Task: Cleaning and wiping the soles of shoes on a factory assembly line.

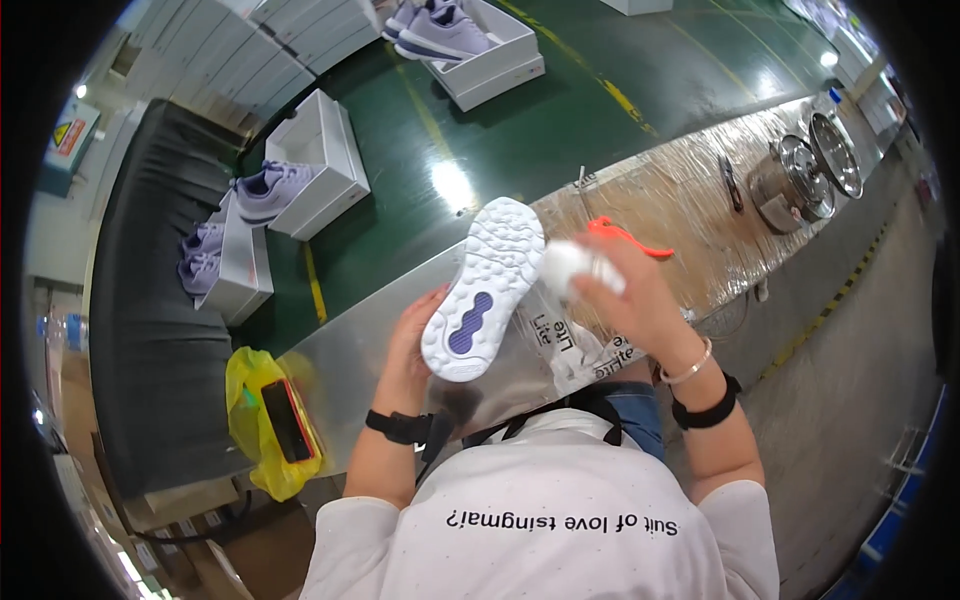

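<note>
Closest below the lens sits the white shirt (560, 520) on my own chest, and both forearms rise from it toward the work. Left hand (408, 345) is closed around the heel end of a shoe (482, 290), fingers wrapped behind it, so the sole is turned up toward me; I judge that hold exposes the tread for treatment. Right hand (630, 290) is clenched on a white spray bottle (572, 268) with an orange trigger (630, 238), nozzle end just beside the forefoot, apparently to aim at the sole. Condition of the shoe: white moulded sole with rows of rounded lugs and a purple peanut-shaped insert near the heel; no dirt is visible. It is held in the air above the metal workbench (350, 350), not resting on it. Further along the wrapped bench stand steel pots (795, 180). A yellow bag (255, 400) with a phone lies at my left, and open shoe boxes (320, 160) with lilac shoes sit beyond on the green floor.
</note>
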Demonstrator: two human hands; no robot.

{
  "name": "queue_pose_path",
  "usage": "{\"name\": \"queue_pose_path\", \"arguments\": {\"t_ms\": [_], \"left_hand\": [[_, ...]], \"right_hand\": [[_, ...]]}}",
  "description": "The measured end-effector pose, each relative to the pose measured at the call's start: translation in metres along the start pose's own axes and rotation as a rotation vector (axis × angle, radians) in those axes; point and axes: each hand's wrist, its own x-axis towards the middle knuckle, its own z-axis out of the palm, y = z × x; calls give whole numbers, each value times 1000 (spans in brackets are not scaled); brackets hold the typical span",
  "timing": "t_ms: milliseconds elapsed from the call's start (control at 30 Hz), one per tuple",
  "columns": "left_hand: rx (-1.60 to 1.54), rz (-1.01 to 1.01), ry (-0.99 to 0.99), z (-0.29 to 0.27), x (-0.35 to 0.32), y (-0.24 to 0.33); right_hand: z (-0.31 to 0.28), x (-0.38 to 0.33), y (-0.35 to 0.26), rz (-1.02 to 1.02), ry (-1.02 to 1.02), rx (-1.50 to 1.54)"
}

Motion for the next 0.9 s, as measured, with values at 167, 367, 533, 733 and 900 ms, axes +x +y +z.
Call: {"name": "queue_pose_path", "arguments": {"t_ms": [167, 367, 533, 733, 900], "left_hand": [[-9, 5, 7, -4, 9, -16], [122, 5, 20, 2, 4, -13], [166, 7, 93, 11, 5, -16], [238, 66, 90, 13, 4, -17], [349, 138, 100, 18, 6, -19]], "right_hand": [[65, -5, 8, -18, 197, -187], [74, -13, -6, -406, -65, -299], [64, 19, 19, -46, 184, -366], [76, -3, -64, -378, -240, -372], [55, 32, -28, -237, -144, -465]]}}
